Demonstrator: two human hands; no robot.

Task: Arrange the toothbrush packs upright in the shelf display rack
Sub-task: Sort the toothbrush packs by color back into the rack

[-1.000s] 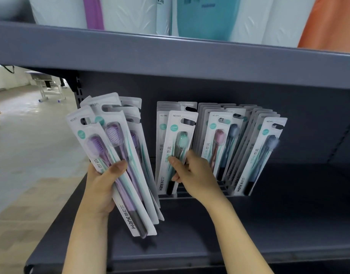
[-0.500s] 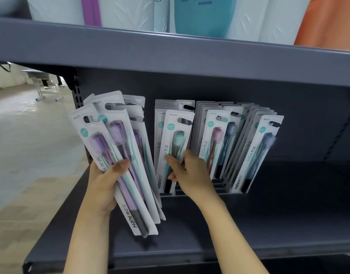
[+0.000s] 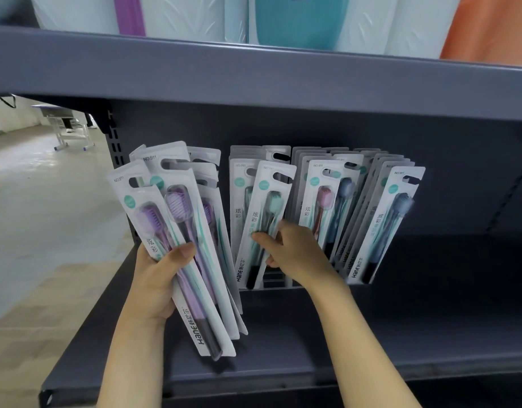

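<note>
1. Little has moved since the earlier frames: both hands keep their holds.
2. Nearest, over the shelf's (image 3: 430, 319) front-left edge, the left hand (image 3: 153, 278) clamps a fanned purple stack (image 3: 177, 248), likely stock awaiting slots.
3. Further in, the right hand (image 3: 295, 248) pinches the teal pack (image 3: 262, 219), seating it upright in the rack (image 3: 274, 282).
4. Beyond, the filled rows (image 3: 357, 207) lean right; bare shelf lies open rightward.

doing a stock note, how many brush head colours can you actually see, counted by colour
Only heads that show; packs behind hide theirs.
Purple, in the left hand: 3
Green, pack held by the right hand: 2
Pink: 1
Blue-grey: 2
Total: 8
</note>
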